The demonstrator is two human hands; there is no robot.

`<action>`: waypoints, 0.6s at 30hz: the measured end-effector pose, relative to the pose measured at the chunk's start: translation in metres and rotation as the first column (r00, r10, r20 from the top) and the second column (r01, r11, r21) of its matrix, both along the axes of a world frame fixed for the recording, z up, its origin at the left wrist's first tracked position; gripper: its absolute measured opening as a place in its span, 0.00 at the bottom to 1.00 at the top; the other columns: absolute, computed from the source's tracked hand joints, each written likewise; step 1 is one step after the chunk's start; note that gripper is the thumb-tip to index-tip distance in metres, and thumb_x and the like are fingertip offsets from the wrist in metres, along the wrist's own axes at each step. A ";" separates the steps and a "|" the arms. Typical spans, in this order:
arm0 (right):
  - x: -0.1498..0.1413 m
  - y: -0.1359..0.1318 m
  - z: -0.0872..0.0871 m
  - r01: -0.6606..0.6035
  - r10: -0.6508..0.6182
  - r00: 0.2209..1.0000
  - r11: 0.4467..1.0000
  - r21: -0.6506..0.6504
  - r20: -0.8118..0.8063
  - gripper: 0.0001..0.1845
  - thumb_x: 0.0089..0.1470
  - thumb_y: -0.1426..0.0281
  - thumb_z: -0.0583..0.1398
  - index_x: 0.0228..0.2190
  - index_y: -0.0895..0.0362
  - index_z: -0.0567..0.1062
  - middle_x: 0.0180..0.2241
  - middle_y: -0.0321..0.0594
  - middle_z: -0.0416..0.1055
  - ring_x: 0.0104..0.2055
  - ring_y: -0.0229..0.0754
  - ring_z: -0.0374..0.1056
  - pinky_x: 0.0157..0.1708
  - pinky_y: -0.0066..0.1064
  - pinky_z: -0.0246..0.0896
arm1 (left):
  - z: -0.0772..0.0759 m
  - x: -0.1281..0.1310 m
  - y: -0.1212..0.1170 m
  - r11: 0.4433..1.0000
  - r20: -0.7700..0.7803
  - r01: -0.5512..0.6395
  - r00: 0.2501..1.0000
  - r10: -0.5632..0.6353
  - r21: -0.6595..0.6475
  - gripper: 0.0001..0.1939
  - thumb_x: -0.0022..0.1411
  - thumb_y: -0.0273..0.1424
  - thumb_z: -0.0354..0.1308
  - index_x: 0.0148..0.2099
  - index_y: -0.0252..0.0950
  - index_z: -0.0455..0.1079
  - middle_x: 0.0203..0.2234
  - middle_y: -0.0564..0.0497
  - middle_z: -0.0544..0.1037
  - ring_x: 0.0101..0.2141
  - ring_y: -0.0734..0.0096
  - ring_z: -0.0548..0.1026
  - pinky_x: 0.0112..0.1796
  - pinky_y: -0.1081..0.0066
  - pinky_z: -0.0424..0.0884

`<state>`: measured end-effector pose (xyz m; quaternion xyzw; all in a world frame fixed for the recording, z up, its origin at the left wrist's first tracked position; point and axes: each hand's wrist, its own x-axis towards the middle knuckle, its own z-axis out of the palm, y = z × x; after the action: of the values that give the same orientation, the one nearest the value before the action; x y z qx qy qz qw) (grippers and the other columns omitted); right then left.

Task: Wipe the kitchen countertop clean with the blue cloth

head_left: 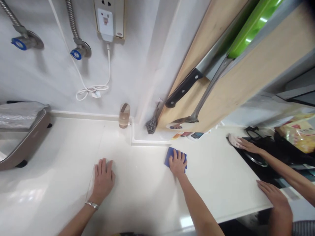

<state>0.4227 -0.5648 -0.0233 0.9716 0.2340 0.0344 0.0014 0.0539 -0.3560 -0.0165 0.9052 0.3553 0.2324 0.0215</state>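
Observation:
My right hand (177, 165) presses a folded blue cloth (169, 152) onto the white countertop (137, 190), just below the wall corner. Its fingers spread over the cloth and cover much of it. To the left, my left hand (103, 179) lies flat on the same counter with nothing in it; a metal bracelet (92, 205) circles that wrist. A small clear bottle or jar (124, 116) with a brownish lower part stands by the wall, between and beyond my hands.
Another person's hand (247, 146) presses a pale cloth (233, 140) at the black stove (264, 168); their other hand (273, 192) rests on the counter edge. A cleaver (184, 88), ladle (209, 88) and steel scrubber (151, 125) hang at right. A brown appliance (31, 144) stands left.

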 end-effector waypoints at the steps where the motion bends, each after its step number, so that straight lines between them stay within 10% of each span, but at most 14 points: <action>1: 0.005 0.003 0.001 -0.007 0.007 1.000 1.000 -0.001 -0.018 0.33 0.64 0.58 0.40 0.67 0.50 0.51 0.70 0.45 0.46 0.71 0.57 0.38 0.64 0.60 0.43 | 0.000 0.000 0.000 1.000 0.000 0.000 1.000 0.000 -0.010 0.26 0.65 0.29 0.48 0.63 0.27 0.63 0.67 0.27 0.55 0.69 0.41 0.44 0.63 0.37 0.53; 8: 0.005 0.011 0.008 -0.003 0.002 0.998 1.000 -0.022 -0.061 0.33 0.64 0.59 0.40 0.68 0.52 0.49 0.70 0.49 0.44 0.71 0.59 0.37 0.63 0.63 0.43 | -0.001 0.001 -0.001 0.997 0.016 -0.015 1.000 0.016 -0.075 0.27 0.63 0.30 0.48 0.63 0.29 0.63 0.69 0.32 0.52 0.70 0.42 0.42 0.64 0.37 0.50; 18: -0.067 0.068 0.009 -0.008 0.018 0.993 0.996 0.089 -0.119 0.35 0.63 0.60 0.40 0.67 0.60 0.51 0.68 0.63 0.46 0.71 0.66 0.38 0.58 0.76 0.38 | -0.003 0.000 -0.004 0.997 -0.020 -0.047 0.999 0.045 -0.062 0.27 0.62 0.29 0.49 0.63 0.27 0.65 0.67 0.30 0.57 0.69 0.41 0.47 0.65 0.39 0.50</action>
<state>0.3558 -0.4970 -0.0139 0.9695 0.2383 -0.0135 -0.0555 0.0537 -0.3597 -0.0194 0.8977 0.3832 0.2134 0.0410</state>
